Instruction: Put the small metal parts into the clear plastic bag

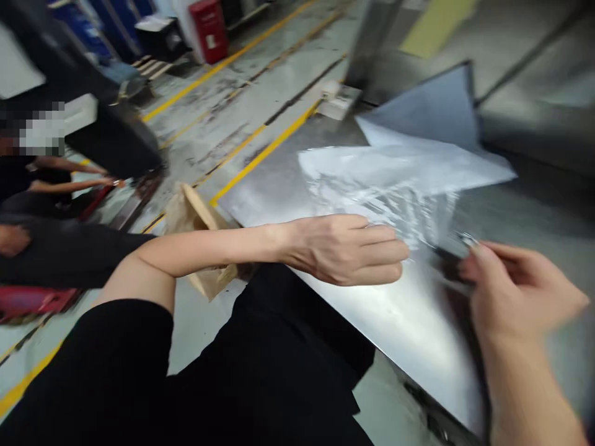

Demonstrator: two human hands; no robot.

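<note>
A shiny metal table (409, 328) fills the middle and right of the view. On it lies a thin clear plastic sheet or bag (395, 176), crumpled and glinting. My left hand (346, 248) rests on the near edge of that plastic with its fingers curled together and pressed against it. My right hand (515, 288) is at the right, blurred by motion, fingers pinched on a small dark and shiny object (458, 244) that I cannot make out. A grey sheet (432, 108) sticks up behind the plastic.
A brown paper bag (195, 214) stands on the floor beside the table's left corner. Yellow lines (260, 158) mark the grey floor. Another person in black (56, 186) sits at the left. A red bin (209, 28) stands far back.
</note>
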